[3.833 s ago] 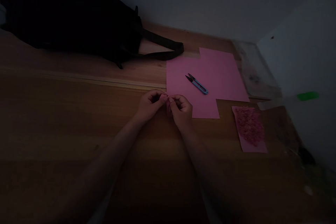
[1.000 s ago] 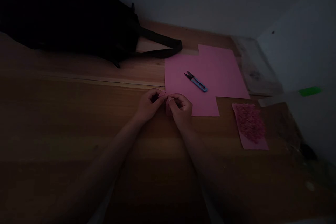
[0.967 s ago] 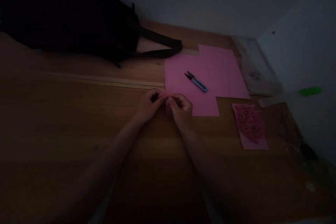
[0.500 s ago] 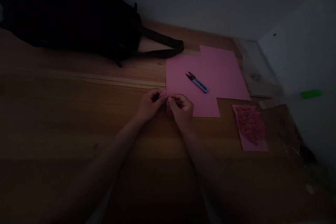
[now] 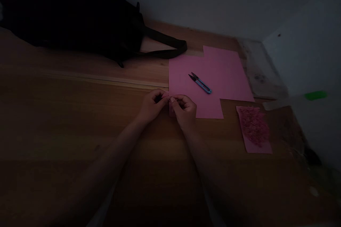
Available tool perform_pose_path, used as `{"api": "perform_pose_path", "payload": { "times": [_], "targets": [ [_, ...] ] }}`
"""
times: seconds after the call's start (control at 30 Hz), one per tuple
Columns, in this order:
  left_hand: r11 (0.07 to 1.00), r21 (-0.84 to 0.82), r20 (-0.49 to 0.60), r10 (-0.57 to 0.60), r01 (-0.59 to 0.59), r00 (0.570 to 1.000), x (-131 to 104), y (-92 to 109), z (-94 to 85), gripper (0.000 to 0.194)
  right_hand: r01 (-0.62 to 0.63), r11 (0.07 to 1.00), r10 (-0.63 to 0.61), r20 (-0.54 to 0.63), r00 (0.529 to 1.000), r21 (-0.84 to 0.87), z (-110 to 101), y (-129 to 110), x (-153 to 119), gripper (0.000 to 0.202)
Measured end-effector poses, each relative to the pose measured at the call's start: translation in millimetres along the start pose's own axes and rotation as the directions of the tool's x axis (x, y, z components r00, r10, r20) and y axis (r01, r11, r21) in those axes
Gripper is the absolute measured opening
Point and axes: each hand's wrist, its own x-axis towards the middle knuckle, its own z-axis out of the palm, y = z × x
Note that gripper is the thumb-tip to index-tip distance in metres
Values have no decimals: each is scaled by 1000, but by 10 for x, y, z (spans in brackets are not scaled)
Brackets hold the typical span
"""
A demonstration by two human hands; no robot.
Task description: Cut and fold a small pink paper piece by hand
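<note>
My left hand is closed, its thumb and finger pinching a small pink piece, perhaps paper. Fingertip to fingertip with it, my right hand is closed in a pinch too; a thin pale sliver shows there, too small to make out. Both hands are over the left edge of the pink sheets, which overlap on the wooden table. A pair of blue thread snips lies on the sheets beyond my right hand, blades pointing up and left.
A black bag fills the back left, its strap reaching the sheets. To the right, a pile of small pink bits rests on a pink card. A bright green piece is by the wall. The light is dim.
Almost nothing differs. Both hands keep the same pinch at the same spot, with only a very slight shift of the fingers and view.
</note>
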Motion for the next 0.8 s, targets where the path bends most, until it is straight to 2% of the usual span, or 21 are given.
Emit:
{"api": "perform_pose_path", "payload": {
  "times": [0.47,0.8],
  "targets": [
    [999,40,4,4,-4,1000,-2,24,-2,8,-24,1000,24,6,1000,4,-6,17,7,13],
    [999,22,0,27,-27,1000,-2,-33,-2,9,-1,1000,1,6,1000,-4,-7,8,6,11]
  ]
}}
